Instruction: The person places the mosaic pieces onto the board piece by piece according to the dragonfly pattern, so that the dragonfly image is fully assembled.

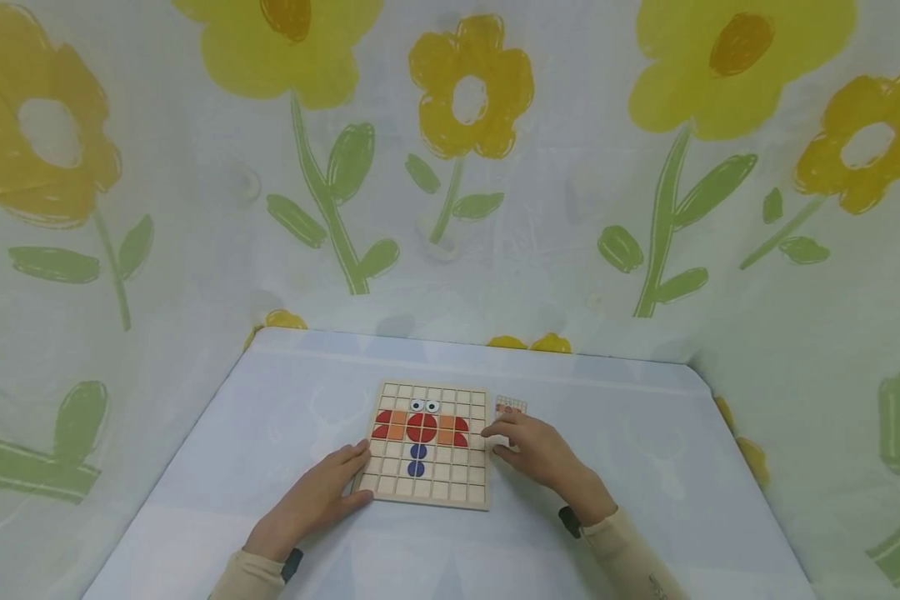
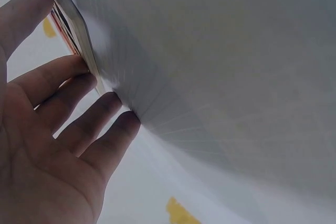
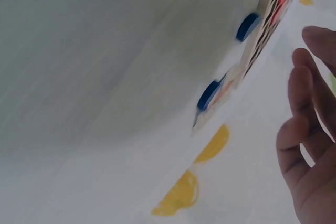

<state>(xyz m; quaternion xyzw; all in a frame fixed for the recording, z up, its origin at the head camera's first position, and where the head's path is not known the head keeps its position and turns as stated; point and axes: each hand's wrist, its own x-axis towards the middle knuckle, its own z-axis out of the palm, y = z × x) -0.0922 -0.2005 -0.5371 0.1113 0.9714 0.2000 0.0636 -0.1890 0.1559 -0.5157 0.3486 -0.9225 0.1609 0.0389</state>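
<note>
A wooden grid board [image 1: 461, 493] lies on the table. Set in it are red quarter-round tiles [image 1: 422, 428], orange squares [image 1: 446, 430], two eye tiles [image 1: 424, 406] and blue half-round tiles [image 1: 416, 468]. My left hand [image 1: 311, 498] rests its fingers and thumb against the board's left edge and near corner. Over the board's right edge hovers my right hand [image 1: 534, 450], its fingers loosely bent with nothing seen between them. Beyond it lies a small printed card [image 1: 512, 402], partly hidden by that hand. The right wrist view shows a blue piece [image 3: 248, 27] beside the board and another blue piece [image 3: 209, 96] by the card.
The pale table [image 1: 307, 375] carries the board and card near its middle. A flower-printed curtain [image 1: 540, 250] encloses the table's back and sides.
</note>
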